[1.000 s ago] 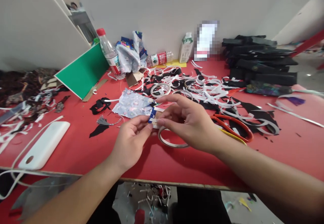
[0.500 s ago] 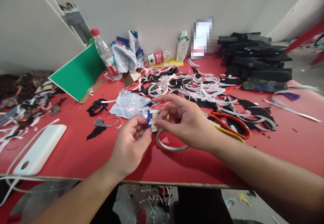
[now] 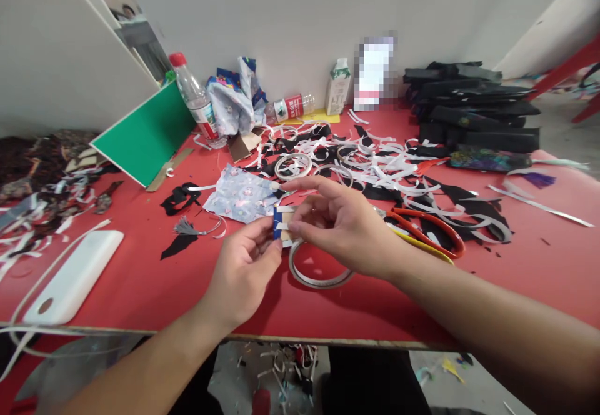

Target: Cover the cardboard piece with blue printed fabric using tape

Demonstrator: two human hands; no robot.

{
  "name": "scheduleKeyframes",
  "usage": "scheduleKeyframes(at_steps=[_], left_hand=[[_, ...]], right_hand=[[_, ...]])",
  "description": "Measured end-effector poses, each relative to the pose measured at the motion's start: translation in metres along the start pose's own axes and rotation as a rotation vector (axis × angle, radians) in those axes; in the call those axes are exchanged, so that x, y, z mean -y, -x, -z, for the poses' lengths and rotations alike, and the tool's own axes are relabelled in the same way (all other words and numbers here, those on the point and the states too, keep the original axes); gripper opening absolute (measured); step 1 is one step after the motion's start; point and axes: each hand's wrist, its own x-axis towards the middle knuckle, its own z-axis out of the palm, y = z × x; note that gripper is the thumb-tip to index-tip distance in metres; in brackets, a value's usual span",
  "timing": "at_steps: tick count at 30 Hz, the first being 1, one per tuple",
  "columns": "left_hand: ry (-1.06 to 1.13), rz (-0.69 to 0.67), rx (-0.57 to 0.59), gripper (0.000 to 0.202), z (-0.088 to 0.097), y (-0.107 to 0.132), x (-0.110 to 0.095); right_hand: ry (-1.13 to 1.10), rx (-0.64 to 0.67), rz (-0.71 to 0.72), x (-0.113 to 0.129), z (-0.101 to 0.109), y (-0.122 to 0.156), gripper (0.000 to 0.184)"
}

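My left hand [image 3: 248, 271] pinches the lower left edge of a small tan cardboard piece [image 3: 287, 217] with blue fabric folded along one side. White tape strips cross the piece. The thumb and fingers of my right hand [image 3: 340, 227] close at its right side, on a white tape strip [image 3: 282, 226]; the exact fingertip contact is partly hidden. Just below my right hand is a roll of white tape [image 3: 319, 282], its upper part covered by the hand. A light blue patterned fabric piece [image 3: 241, 196] lies beyond my left hand. Scissors with orange handles [image 3: 434, 224] lie to the right.
Black scraps and white strips [image 3: 375, 165] are strewn across the red table [image 3: 375, 315]. Black folded pieces [image 3: 473, 109] are stacked at back right. Bottles [image 3: 201, 112], a carton [image 3: 338, 87] and a green board [image 3: 145, 134] stand behind. A white power bank [image 3: 77, 277] lies left.
The right fingers shift slightly on the cardboard piece, and more of the white strip across its middle shows. The tape roll sits slightly lower. Both hands otherwise stay in place.
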Motion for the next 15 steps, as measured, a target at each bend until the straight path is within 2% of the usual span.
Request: scheduleKeyframes(at_steps=[11, 15], left_hand=[[-0.021, -0.003, -0.016, 0.019, -0.0014, 0.0015, -0.0009], [-0.065, -0.013, -0.069, 0.019, -0.0011, 0.0025, 0.0023]], right_hand=[[0.021, 0.017, -0.013, 0.0024, -0.0003, -0.0003, 0.049], [0.034, 0.046, -0.002, 0.0008, -0.0017, 0.0007, 0.047]])
